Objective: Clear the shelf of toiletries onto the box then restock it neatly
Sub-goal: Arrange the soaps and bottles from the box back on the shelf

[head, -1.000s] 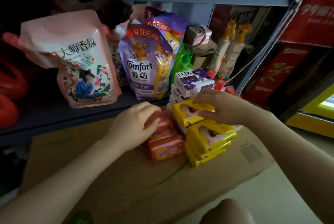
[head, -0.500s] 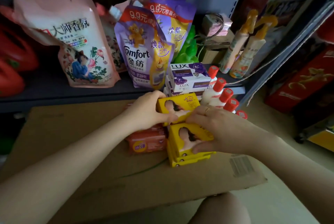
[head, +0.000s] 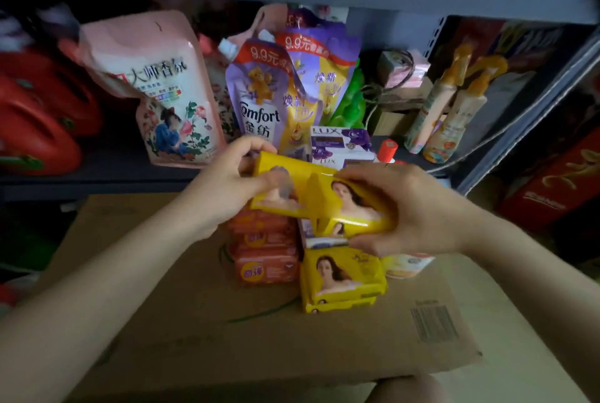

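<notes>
Head view: at lower centre, yellow soap packs (head: pixel 344 282) are seen stacked on the cardboard box (head: pixel 259 344), orange packs (head: pixel 266 250) just left of them. Above these, two yellow packs (head: pixel 321 198) are held aloft, the left hand (head: pixel 224 185) pinching one end, the right hand (head: pixel 418 211) curled round the other. Restocking is judged under way. Next, a bare spot on the shelf (head: pixel 107 172) at mid-left, beside the pink pouch (head: pixel 156 87), is called for.
</notes>
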The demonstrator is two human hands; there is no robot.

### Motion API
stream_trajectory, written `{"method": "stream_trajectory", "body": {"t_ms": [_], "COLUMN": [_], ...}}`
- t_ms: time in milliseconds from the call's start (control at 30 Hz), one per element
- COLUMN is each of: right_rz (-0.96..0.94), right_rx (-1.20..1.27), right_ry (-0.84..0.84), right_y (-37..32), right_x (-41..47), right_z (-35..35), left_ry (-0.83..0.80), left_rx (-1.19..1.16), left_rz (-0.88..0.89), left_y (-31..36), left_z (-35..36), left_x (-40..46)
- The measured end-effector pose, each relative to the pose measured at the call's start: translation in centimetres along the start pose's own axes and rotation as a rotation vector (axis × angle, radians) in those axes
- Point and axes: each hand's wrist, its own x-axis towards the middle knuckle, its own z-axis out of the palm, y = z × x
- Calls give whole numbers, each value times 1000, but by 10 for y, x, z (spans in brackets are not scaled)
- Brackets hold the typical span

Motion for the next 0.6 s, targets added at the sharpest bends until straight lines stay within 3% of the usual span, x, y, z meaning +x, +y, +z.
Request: {"method": "stream_trajectory", "body": {"t_ms": [200, 367, 500, 600], "right_rz": [-53, -104, 79, 181], "right_rx": [121, 80, -22, -245], "right_ry": [324, 579, 480, 316], "right_y": [-17, -35, -33, -28], "right_x": [60, 144, 225, 280], "right_z": [-86, -144, -157, -150], "left_ry": [382, 557, 655, 701], "left_rx": [-126, -78, 57, 81], "left_rz": [372, 601, 657, 678], "left_y": [76, 135, 161, 172], "left_z": [-46, -92, -135, -167], "left_x": [-2, 10, 25, 37]}}
